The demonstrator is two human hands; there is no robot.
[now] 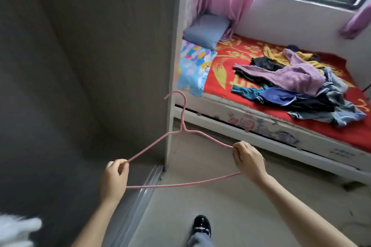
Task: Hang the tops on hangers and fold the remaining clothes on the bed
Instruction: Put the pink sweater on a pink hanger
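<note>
Hanger front and centre: a pink wire hanger [183,126] is stretched between 2 hands, with its hook pointing up and away from the person. The left hand [114,178] pinches the left corner, fingers and thumb curled round the wire where the shoulder meets the bottom bar. The right hand [250,159] grips the right corner, fingers wrapped over the wire, and the bottom bar comes out under its palm. That bar sags in a shallow curve between the 2 hands.

Up beyond the right hand and off to its right, well apart from it, the clothes pile [313,102] lies loose on the red bedspread [226,66] of the bed [230,118]. A purple knit sweater [297,76] sprawls on top, with blue, dark and yellow garments around it. A grey-blue pillow [206,28] sits far beyond the hook. Just past the hook stands a white upright panel [172,66]. Below the right hand, near the frame's bottom edge, is 1 black shoe [201,225] on the floor. A floor track [140,192] runs under the left hand.
</note>
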